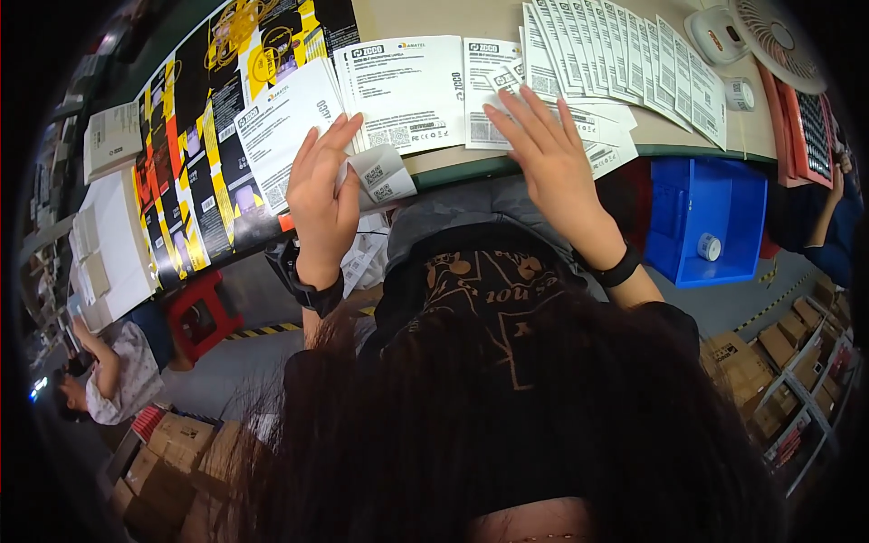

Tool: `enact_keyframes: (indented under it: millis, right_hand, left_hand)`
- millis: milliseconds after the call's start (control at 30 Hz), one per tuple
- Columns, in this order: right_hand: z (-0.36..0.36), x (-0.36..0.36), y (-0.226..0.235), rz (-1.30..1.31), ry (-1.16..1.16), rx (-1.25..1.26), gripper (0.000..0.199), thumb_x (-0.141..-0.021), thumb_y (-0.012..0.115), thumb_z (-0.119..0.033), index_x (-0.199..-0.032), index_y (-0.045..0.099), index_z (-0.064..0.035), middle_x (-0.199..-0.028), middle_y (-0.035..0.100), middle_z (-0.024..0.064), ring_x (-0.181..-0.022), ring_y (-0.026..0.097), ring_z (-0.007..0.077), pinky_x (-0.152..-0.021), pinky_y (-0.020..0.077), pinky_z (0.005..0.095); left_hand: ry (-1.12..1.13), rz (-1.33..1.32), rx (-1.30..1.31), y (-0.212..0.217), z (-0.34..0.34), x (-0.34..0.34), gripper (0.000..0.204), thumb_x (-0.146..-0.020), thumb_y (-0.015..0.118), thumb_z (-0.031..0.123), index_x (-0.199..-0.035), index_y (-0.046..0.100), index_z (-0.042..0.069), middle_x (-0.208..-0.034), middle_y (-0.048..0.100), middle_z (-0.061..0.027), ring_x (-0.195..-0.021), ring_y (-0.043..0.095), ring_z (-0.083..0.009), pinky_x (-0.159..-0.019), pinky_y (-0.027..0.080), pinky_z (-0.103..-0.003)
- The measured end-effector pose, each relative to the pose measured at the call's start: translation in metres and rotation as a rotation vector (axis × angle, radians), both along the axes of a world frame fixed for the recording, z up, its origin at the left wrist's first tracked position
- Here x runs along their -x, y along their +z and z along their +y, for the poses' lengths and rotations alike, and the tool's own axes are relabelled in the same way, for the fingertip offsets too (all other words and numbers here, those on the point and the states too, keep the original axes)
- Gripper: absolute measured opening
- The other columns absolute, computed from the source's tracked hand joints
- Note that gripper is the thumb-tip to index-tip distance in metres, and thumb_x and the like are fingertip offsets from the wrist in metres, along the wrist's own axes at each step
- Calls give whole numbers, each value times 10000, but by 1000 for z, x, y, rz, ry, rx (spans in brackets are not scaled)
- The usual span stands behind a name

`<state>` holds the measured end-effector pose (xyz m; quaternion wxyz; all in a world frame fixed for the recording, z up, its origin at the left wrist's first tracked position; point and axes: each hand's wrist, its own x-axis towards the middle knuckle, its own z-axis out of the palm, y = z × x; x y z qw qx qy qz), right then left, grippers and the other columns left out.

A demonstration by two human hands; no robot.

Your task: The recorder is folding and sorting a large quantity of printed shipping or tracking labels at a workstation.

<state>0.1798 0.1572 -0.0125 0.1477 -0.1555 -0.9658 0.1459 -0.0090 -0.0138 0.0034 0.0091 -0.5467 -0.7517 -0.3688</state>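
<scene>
Dark hair fills the lower centre; beyond it, two bare hands meet the counter [453, 20] from below. Left hand [323, 195], left of centre: thumb stands apart from the lightly bent fingers, which lie over the near corner of the left cards [290, 127]. A curled strip [378, 176] lies just beside the thumb; whether it is pinched cannot be told. Right hand [554, 167], right of centre: palm down, fingers spread wide, no grip visible; the fingertips lie over the right cards [485, 127], overlapping white sheets that reach the counter's near edge. The middle cards [407, 81] lie between the hands, just beyond the strip.

The step appears to be arranging printed cards by hand. The next move seems to call for the right fingers to narrow on a single edge, without dragging the sheets beneath, while the left steadies its pile.

Farther out, at upper right, the card row [625, 54] overlaps in a fan, beyond the right hand and apart from it. Patterned sheets [204, 172] in black and yellow cover the upper left of the counter. A fan [769, 32] stands at upper right; below the counter, at right, a blue bin [665, 217] contains a white roll [709, 246].
</scene>
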Motion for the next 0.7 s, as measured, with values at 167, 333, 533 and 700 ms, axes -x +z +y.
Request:
enact_keyframes:
  millis: [167, 333, 533, 700]
  right_hand:
    - [6, 0, 5, -3, -54, -21, 543, -781, 573, -23, -1295, 440, -138, -1336, 433, 53, -1275, 352, 256, -1071, 213, 457]
    - [1, 15, 19, 24, 89, 130, 560, -799, 602, -135, -1319, 395, -119, -1345, 423, 56, -1283, 339, 253, -1081, 199, 449]
    - [-16, 24, 11, -2, 240, 191, 695, -813, 596, -340, -1359, 284, -43, -1356, 402, 91, -1296, 314, 253, -1093, 172, 441]
    - [-22, 11, 17, -77, 169, 118, 806, -806, 562, -444, -1360, 218, 30, -1341, 395, 159, -1293, 310, 271, -1097, 148, 442]
  left_hand:
    - [0, 3, 0, -3, -1, 2, 234, -701, 474, -81, -915, 542, -15, -1120, 611, -102, -1090, 549, -294, -975, 364, -444]
    - [-1, 5, 3, -3, 1, 2, 216, -706, 477, -73, -905, 537, -12, -1121, 611, -102, -1089, 550, -295, -973, 364, -445]
    - [-6, 15, 7, -1, 0, 1, 189, -706, 480, -72, -878, 526, -8, -1122, 610, -104, -1091, 549, -298, -971, 364, -446]
    - [-8, 12, 2, -3, -2, 2, 175, -708, 477, -71, -865, 517, -6, -1121, 611, -104, -1094, 547, -299, -973, 361, -444]
